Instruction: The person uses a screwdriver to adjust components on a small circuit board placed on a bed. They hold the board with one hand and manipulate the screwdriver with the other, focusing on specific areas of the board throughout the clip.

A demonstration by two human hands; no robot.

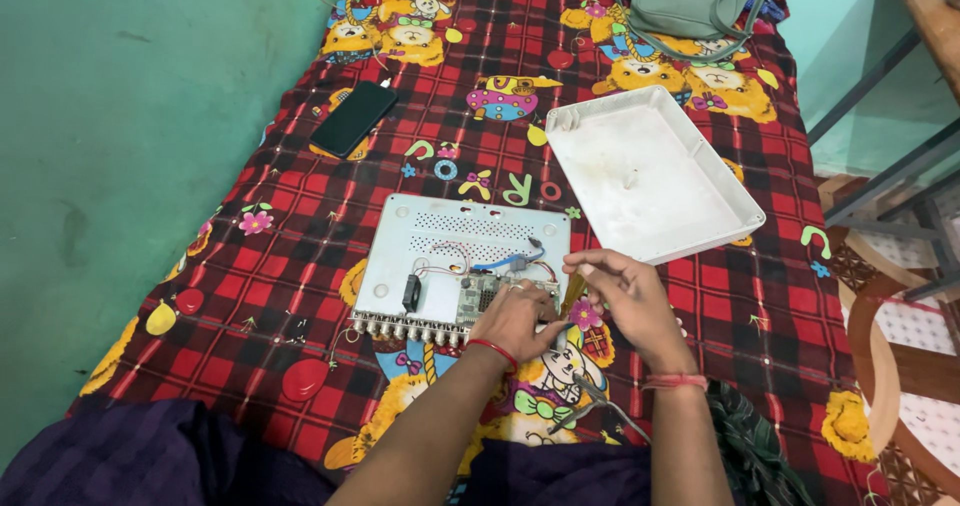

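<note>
Head view: I sit at the foot of a bed [300, 266] covered with a red plaid sheet printed with cartoon bears. Right in front of me lies an opened device [460, 266], a flat white base with a row of round connectors along its near edge, a small black part near its left side, and red and blue wires running to a board [482, 294] at its near right corner.

My left hand [515, 318] rests on that corner of the base, fingers curled down over the board's edge; it wears a red band at the wrist. I cannot tell whether it pinches anything.

My right hand [625, 296] is just beside it, to the right, closed around a screwdriver [574, 291] with a yellowish handle, its tip pointing down toward the board's right end. That wrist has a pink thread.

Further up and right, the device's white cover [650, 176] lies upside down, apart from the base. A black phone [352, 118] lies near the bed's left edge. A grey-green bag [690, 1] sits at the far end. Near my right forearm lies a slim metal tool [590, 406], too dim to tell which kind.
</note>
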